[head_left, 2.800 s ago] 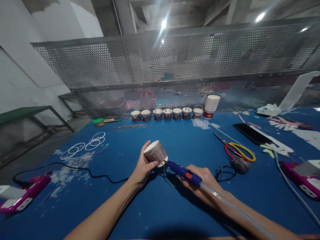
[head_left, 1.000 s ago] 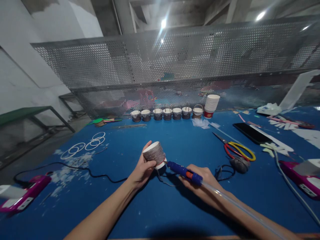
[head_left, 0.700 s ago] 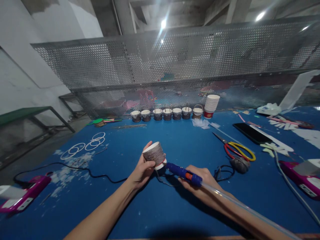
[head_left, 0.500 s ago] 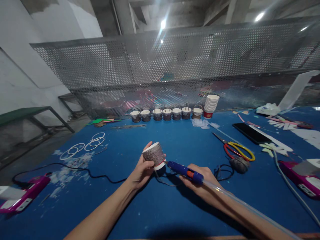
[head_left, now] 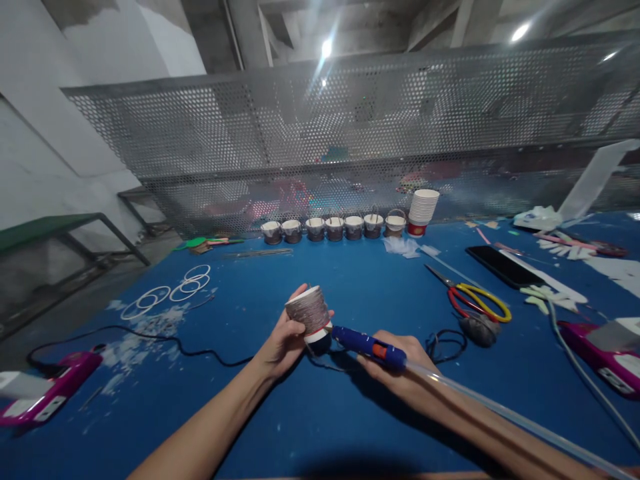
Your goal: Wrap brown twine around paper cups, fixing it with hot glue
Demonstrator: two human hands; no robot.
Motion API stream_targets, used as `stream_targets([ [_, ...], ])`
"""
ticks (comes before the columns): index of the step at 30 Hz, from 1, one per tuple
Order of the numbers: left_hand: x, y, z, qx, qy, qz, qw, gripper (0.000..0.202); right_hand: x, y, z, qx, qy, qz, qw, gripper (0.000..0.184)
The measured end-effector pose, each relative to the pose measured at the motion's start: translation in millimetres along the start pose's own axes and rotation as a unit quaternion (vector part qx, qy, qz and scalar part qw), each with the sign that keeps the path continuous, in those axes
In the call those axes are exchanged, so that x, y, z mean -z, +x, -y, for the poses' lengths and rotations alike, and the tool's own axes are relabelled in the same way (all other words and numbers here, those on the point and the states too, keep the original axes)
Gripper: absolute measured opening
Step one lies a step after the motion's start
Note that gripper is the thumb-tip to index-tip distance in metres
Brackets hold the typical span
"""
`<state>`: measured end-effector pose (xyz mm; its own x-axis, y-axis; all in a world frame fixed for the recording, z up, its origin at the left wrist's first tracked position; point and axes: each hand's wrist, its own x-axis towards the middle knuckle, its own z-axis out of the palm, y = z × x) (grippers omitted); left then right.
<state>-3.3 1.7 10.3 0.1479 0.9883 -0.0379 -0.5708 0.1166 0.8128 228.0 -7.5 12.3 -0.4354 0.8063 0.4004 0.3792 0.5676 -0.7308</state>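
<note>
My left hand (head_left: pixel 284 339) is closed around a paper cup (head_left: pixel 309 312) wrapped in grey-brown cord, tilted above the table. A red line and a white band show at the cup's lower end. My right hand (head_left: pixel 397 360) grips a blue glue gun (head_left: pixel 367 345) with an orange part, and a long clear glue stick (head_left: pixel 480 398) runs out of its back. The gun's nozzle is at the cup's lower edge, beside the red line; whether it touches cannot be made out. A loose strand of cord (head_left: pixel 325 364) trails below the cup.
Several wrapped cups (head_left: pixel 353 229) stand in a row at the back, beside a stack of white cups (head_left: pixel 425 205). Scissors (head_left: pixel 480 300), a ball of cord (head_left: pixel 480 329) and a phone (head_left: pixel 503 266) lie right. White rings (head_left: pixel 190 283) and a pink power strip (head_left: pixel 55 390) lie left.
The cup has tilted slightly in my left hand, and the glue gun's nozzle has shifted a little left along its lower edge. Both hands keep their hold.
</note>
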Motion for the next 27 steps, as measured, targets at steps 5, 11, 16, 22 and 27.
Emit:
stream_targets([
  [5,0.5,0.5,-0.3,0.005,-0.012,0.005,1.0,0.095,1.1,1.5,0.3,-0.012,0.007,-0.013,1.0,0.027],
  [11,0.4,-0.8,-2.1,0.014,-0.018,0.012,1.0,0.096,2.4,3.4,3.3,-0.032,0.015,0.0,0.999,0.028],
  [16,-1.0,-0.6,-5.3,0.025,-0.037,0.014,0.999,0.098,5.0,5.1,3.3,-0.065,0.023,-0.006,0.998,0.032],
  [22,-2.0,-0.6,-6.2,0.031,-0.036,0.005,0.999,0.099,2.8,3.8,6.9,-0.069,0.025,0.008,0.997,0.032],
  [27,-1.1,-1.7,-5.9,0.032,-0.038,0.016,0.999,0.095,6.0,7.6,6.1,-0.088,0.027,-0.008,0.996,0.03],
])
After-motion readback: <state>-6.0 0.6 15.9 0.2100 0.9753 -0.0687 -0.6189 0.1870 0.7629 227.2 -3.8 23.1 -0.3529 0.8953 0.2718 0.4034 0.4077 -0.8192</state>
